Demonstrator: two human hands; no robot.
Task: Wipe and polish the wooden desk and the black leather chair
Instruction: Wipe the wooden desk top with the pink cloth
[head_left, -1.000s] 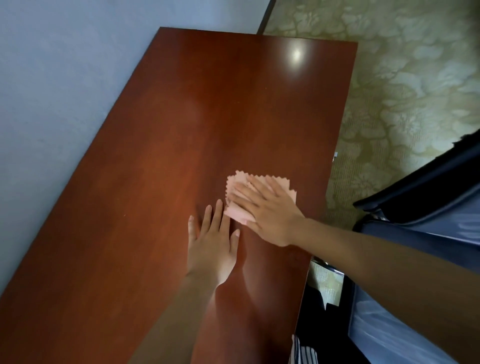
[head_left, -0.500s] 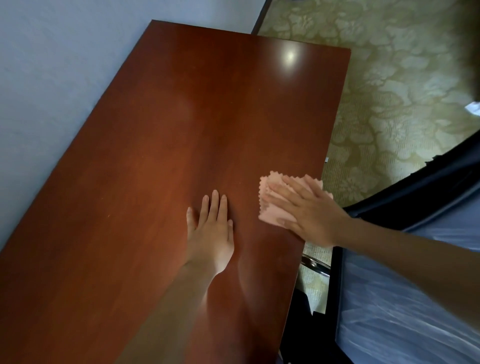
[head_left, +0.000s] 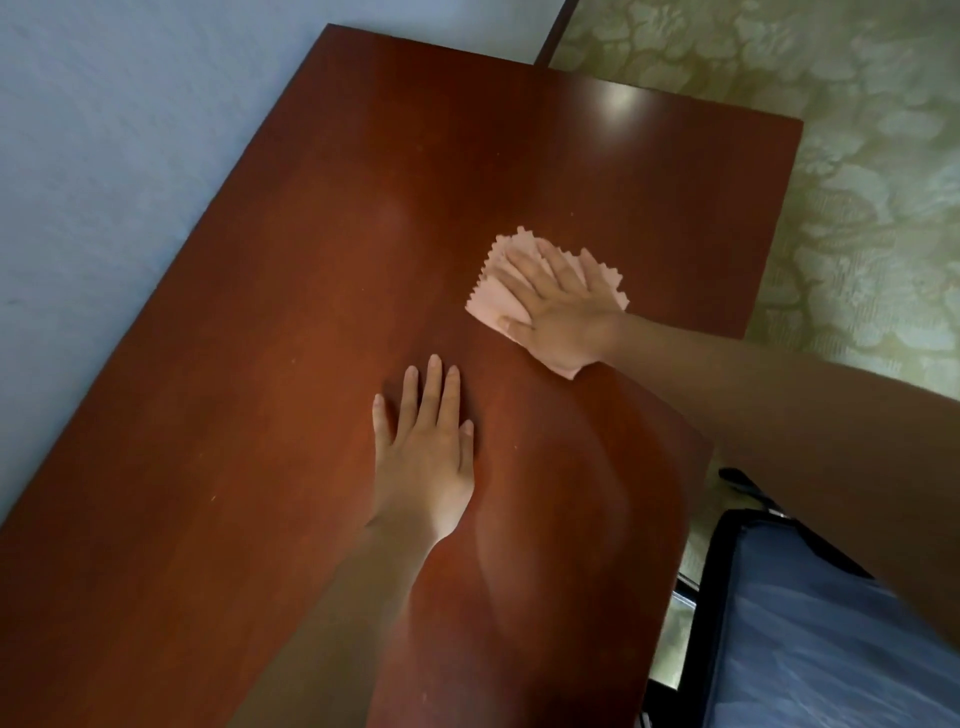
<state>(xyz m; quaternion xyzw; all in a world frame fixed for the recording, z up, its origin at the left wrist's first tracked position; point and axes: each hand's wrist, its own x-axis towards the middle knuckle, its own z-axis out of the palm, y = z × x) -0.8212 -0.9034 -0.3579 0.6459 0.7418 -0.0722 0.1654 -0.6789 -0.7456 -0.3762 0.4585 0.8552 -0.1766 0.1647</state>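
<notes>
Reddish wooden worktop (head_left: 311, 322), pink cloth (head_left: 491, 304) near its right edge. Right hand (head_left: 563, 312) presses cloth flat, fingers (head_left: 519, 267) straight & spread. Left hand (head_left: 426, 452) rests mid-worktop, fingers straight, close together. Best approach, prob.: even palm pressure, overlapping strokes out to worktop's far corners.

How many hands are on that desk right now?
2. The left hand lies flat on the bare desk; the right hand presses flat on a pink cloth beyond it, nearer the desk's right edge.
</notes>
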